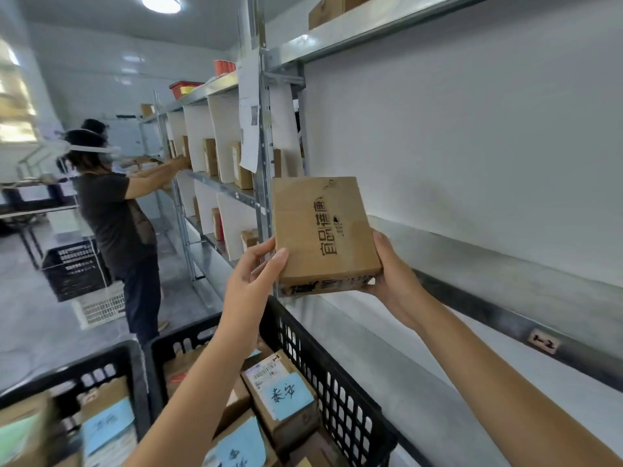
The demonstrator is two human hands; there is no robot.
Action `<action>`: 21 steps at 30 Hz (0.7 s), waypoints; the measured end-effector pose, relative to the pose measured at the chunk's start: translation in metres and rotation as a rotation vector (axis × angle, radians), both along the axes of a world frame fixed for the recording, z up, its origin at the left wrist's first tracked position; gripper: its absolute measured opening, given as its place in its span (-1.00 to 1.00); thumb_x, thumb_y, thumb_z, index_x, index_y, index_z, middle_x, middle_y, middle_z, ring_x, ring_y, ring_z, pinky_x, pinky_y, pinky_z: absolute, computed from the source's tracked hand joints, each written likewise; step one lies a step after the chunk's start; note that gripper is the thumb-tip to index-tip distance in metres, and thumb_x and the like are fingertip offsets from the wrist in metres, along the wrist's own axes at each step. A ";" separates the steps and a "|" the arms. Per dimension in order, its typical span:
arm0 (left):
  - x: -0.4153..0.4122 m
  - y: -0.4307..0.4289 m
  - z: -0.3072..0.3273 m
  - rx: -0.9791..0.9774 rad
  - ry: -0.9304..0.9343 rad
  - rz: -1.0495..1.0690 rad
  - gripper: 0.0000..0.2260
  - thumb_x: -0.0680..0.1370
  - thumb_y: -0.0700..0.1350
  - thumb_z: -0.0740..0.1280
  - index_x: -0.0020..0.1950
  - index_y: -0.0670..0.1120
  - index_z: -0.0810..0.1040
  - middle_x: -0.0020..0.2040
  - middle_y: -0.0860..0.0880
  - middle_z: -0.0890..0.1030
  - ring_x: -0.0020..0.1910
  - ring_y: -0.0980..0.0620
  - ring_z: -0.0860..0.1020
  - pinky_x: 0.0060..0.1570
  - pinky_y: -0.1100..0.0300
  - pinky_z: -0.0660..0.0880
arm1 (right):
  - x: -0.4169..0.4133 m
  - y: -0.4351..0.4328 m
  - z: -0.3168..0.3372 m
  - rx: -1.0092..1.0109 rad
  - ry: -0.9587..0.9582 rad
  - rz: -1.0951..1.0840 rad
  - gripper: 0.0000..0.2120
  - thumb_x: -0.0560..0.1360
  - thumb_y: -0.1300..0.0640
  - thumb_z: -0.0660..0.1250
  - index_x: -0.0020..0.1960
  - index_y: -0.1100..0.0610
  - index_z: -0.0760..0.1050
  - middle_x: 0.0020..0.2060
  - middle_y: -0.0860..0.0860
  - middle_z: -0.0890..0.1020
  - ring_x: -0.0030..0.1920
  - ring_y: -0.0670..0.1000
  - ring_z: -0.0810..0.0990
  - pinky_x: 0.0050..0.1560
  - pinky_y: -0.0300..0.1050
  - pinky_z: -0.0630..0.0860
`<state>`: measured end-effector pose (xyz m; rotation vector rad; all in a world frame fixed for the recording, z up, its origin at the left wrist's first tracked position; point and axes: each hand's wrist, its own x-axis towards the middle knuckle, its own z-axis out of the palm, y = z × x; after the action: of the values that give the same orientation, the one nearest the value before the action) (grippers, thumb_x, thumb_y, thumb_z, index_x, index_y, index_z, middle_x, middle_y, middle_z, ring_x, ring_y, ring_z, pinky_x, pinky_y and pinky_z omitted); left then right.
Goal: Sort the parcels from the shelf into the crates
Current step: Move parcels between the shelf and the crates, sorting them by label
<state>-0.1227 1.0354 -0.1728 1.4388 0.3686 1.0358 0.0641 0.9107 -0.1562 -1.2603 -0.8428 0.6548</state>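
- Left hand [254,278] is clasped on the near left edge of the parcel [323,227], thumb laid on its printed face; the right hand [394,281] is clasped round the lower right corner. One parcel is held, by two hands, in the air in front of the shelf and above the crates.
- To do this step well, the address label should be read before anything is let go; only printed lettering is shown on the upturned face, so the parcel is probably best turned over with both grips kept.
- It should then be lowered into the matching crate and set flat on the stack, not dropped.
- Two crates are counted directly below: a black crate [340,382] under the hands and a second black crate [131,362] to its left, both part-filled with boxes. Three blue slips [291,394] are made out across them; the boxes themselves are too overlapped and blurred to be counted.
- No other parcel is seen on the shelf [488,264] level behind the hands; one box [330,8] is seen on the level above.
- Farther off, one other person [114,210] is seen reaching into the shelving, with one dark crate [72,271] and one white crate [101,310] beside them.
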 end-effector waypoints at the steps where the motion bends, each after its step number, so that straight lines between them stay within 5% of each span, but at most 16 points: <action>1: -0.010 0.002 -0.005 0.002 0.016 0.014 -0.56 0.39 0.25 0.47 0.23 0.17 0.59 0.12 0.17 0.66 0.14 0.15 0.63 0.14 0.16 0.54 | -0.004 0.007 -0.005 -0.017 0.025 0.033 -0.59 0.65 -0.23 0.00 0.38 -0.14 0.40 0.22 -0.04 0.62 0.24 -0.02 0.58 0.14 0.04 0.57; 5: -0.048 0.009 -0.019 0.003 0.060 0.109 -0.63 0.45 0.19 0.44 0.24 0.20 0.59 0.16 0.14 0.66 0.17 0.13 0.61 0.26 0.02 0.50 | -0.027 0.036 -0.022 -0.065 0.039 0.161 -0.59 0.62 -0.27 0.04 0.23 -0.16 0.57 0.12 -0.06 0.70 0.13 -0.04 0.66 0.15 0.06 0.58; 8: -0.075 0.011 -0.028 0.007 0.071 0.219 -0.66 0.48 0.14 0.41 0.25 0.19 0.58 0.20 0.10 0.64 0.20 0.08 0.60 0.27 -0.04 0.51 | -0.045 0.058 -0.036 -0.025 0.042 0.242 -0.52 0.60 -0.29 0.08 0.36 -0.09 0.50 0.19 -0.04 0.66 0.20 -0.01 0.63 0.15 0.02 0.60; 11: -0.099 0.009 -0.038 0.022 0.065 0.319 -0.64 0.51 0.06 0.42 0.30 0.23 0.53 0.21 0.06 0.62 0.15 0.05 0.63 0.11 0.01 0.60 | -0.065 0.073 -0.051 0.019 0.103 0.305 -0.48 0.59 -0.26 0.18 0.43 0.01 0.42 0.27 0.05 0.61 0.24 0.05 0.61 0.20 0.07 0.57; 16: -0.132 0.005 -0.058 0.064 0.110 0.553 -0.74 0.57 -0.10 0.40 0.20 0.19 0.56 0.13 0.16 0.64 0.05 0.07 0.66 -0.07 0.18 0.62 | -0.096 0.086 -0.075 0.021 0.145 0.366 -0.28 0.34 -0.30 0.47 0.34 0.06 0.42 0.12 0.02 0.67 0.14 0.07 0.66 0.03 0.01 0.62; 19: -0.145 0.000 -0.072 0.012 0.215 0.573 -0.75 0.59 -0.09 0.38 0.18 0.23 0.63 0.16 0.16 0.66 0.11 0.15 0.64 0.04 0.19 0.59 | -0.113 0.091 -0.083 0.048 0.179 0.399 -0.58 0.57 -0.20 0.25 0.29 0.05 0.43 0.13 0.09 0.65 0.07 0.10 0.67 -0.06 0.03 0.64; 21: -0.151 -0.007 -0.078 -0.043 0.259 0.564 -0.74 0.56 0.02 0.39 0.22 0.27 0.60 0.18 0.17 0.66 0.15 0.23 0.60 0.09 0.25 0.58 | -0.122 0.092 -0.089 0.042 0.149 0.426 -0.58 0.63 -0.20 0.09 0.27 0.05 0.48 0.17 0.13 0.64 0.14 0.14 0.64 0.06 0.13 0.62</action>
<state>-0.2740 1.0289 -0.2506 1.4674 1.0217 1.2742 -0.0576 1.0025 -0.2454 -0.9859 -1.0042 1.0511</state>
